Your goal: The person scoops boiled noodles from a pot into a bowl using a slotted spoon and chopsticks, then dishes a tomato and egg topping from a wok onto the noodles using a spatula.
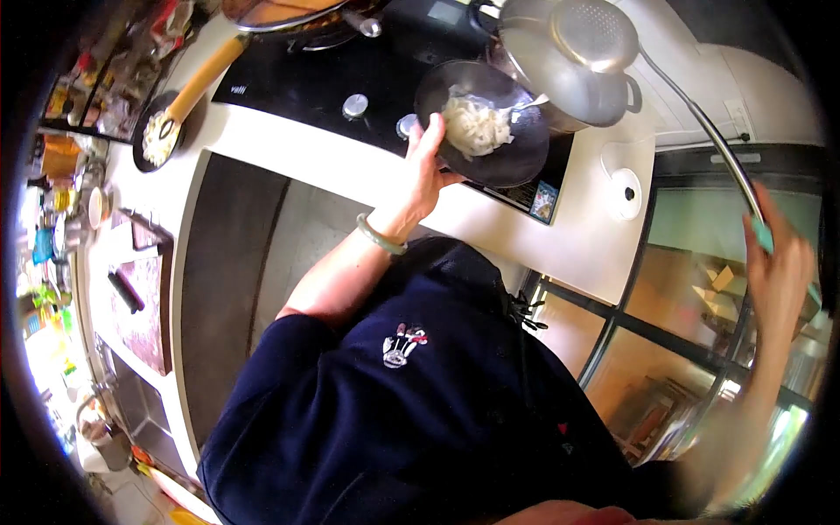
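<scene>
A dark bowl (525,153) holds white noodle-like strips (477,127) and a light utensil rests at its right side. My left hand (426,171), with a pale bracelet at the wrist, grips the bowl's near left rim. At the right, my right hand (779,254) is closed round the handle of a long metal strainer (597,35). The strainer's perforated head is over the large pot (569,87), behind the bowl. What fills the pot is hidden.
The black cooktop (306,96) lies under the bowl and pot. A pan (280,10) stands at the back left. Beside it, a wooden-handled ladle (206,79) rests in a small dark dish. A white round object (625,194) sits on the right counter.
</scene>
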### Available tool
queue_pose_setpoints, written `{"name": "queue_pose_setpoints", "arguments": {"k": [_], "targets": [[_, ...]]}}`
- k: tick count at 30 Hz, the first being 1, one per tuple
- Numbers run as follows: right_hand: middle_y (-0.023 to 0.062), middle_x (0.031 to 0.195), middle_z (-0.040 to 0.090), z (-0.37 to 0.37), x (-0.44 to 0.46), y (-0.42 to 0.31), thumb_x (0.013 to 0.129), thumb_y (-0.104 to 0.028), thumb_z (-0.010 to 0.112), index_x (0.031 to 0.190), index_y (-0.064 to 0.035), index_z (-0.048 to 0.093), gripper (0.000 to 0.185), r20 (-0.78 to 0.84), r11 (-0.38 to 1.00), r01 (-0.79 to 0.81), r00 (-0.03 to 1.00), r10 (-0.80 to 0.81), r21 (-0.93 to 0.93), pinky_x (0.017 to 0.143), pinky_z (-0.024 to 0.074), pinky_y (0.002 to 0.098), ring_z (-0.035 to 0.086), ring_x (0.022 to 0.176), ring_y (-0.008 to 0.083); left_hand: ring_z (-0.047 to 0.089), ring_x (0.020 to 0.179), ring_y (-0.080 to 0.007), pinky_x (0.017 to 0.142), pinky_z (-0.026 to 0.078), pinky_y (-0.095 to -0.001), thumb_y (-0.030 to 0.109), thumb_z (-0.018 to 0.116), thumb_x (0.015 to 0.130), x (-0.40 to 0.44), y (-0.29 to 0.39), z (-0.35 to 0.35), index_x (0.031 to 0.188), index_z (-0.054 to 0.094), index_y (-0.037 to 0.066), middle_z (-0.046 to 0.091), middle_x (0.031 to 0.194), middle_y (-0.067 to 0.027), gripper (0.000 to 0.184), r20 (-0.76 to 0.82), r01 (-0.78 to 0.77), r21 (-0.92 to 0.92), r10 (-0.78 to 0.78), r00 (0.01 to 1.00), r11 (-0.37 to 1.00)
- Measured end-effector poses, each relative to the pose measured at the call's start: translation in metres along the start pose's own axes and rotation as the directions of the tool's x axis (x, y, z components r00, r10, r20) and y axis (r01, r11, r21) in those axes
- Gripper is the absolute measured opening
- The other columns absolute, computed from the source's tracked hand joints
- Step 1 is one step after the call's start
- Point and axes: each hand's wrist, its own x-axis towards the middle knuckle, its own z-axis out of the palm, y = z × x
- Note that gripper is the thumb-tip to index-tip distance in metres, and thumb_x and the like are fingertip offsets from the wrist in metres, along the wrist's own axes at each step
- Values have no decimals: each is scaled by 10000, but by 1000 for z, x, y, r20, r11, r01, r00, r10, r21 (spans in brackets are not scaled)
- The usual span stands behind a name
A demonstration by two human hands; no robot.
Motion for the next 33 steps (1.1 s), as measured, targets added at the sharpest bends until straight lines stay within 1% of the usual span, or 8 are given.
{"name": "queue_pose_setpoints", "arguments": {"k": [12, 16, 19, 22, 24, 26, 28, 33], "targets": [[152, 682, 587, 176, 105, 15, 713, -122, 576, 1041, -95, 568, 329, 98, 997, 77, 992, -73, -32, 573, 447, 415, 563, 619, 331, 420, 1147, -256, 890, 415, -411, 566, 410, 817, -8, 8, 18, 1312, 250, 102, 367, 1292, -110, 697, -16, 42, 37, -41, 999, 998], [136, 680, 587, 197, 109, 22, 698, -116, 586, 1071, -89, 551, 375, 51, 990, 140, 989, -138, -26, 543, 448, 404, 560, 585, 323, 444, 1114, -240, 867, 422, -394, 566, 420, 813, -11, 8, 21, 1293, 287, 145, 405, 1254, -73, 652, -42, 60, 43, -58, 997, 997], [143, 649, 568, 198, 113, 39, 693, -113, 593, 1039, -68, 569, 350, 124, 988, 150, 982, -144, -41, 585, 446, 404, 561, 638, 326, 484, 1080, -195, 847, 434, -331, 529, 379, 851, -13, 6, 27, 1281, 326, 62, 454, 1234, -75, 637, -117, 18, 17, -16, 993, 1000], [176, 776, 577, 183, 116, 60, 690, -117, 586, 975, -44, 593, 294, 124, 981, 124, 982, -142, 148, 704, 440, 407, 560, 775, 308, 457, 1108, -198, 890, 397, -345, 520, 382, 854, -13, 5, 30, 1283, 326, 64, 438, 1250, -69, 629, -109, 10, -5, -11, 994, 1000], [195, 866, 562, 172, 122, 68, 675, -139, 611, 924, -15, 609, 278, 314, 953, -69, 949, -29, 296, 762, 414, 393, 528, 856, 312, 431, 1132, -200, 916, 368, -354, 512, 388, 855, -14, 5, 32, 1286, 326, 65, 430, 1258, -65, 624, -129, 3, -27, -7, 992, 1000], [179, 849, 564, 178, 123, 81, 662, -143, 630, 884, -2, 617, 263, 291, 918, -75, 956, -45, 389, 759, 412, 362, 533, 834, 299, 424, 1138, -201, 923, 360, -355, 512, 392, 853, -13, 2, 31, 1287, 324, 64, 424, 1264, -65, 628, -128, -16, -28, 12, 992, 999], [63, 786, 538, 185, 128, 87, 687, -87, 617, 937, 37, 509, 299, 417, 812, -175, 904, -92, 558, 566, 416, 254, 496, 624, 160, 417, 1144, -202, 930, 352, -356, 513, 397, 851, -13, -1, 29, 1289, 322, 64, 417, 1270, -65, 632, -129, -35, -31, 31, 991, 999], [19, 682, 476, 176, 129, 53, 665, -104, 621, 935, 40, 480, 337, 657, 511, -550, 753, -39, 661, 427, 328, 190, 422, 516, 65, 407, 1154, -200, 936, 345, -347, 518, 410, 843, -12, -6, 24, 1295, 315, 63, 400, 1289, -60, 647, -112, -39, -63, 32, 993, 997]]}}
